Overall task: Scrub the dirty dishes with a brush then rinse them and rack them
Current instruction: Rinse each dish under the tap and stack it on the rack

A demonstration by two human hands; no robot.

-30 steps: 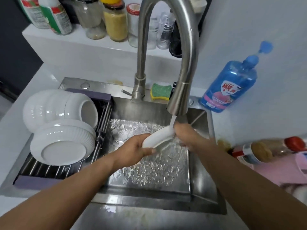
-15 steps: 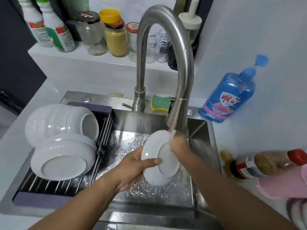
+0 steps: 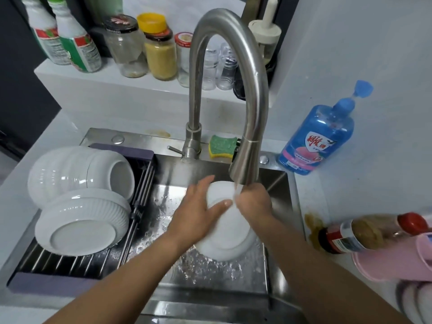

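Centre frame, a left hand (image 3: 198,213) grips a white plate (image 3: 224,232) under the running tap (image 3: 245,164). The right hand (image 3: 254,202) is at its edge, grip unseen. The wet plate could slip and chip against the sink (image 3: 278,183).

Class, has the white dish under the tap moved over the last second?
Yes. The dish has turned from edge-on to broadside and now hangs lower beneath the faucet spout.

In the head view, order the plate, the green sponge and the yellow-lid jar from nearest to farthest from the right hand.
1. The plate, touching the right hand.
2. The sponge, behind it, on the sink ledge.
3. The jar, far back on the shelf.
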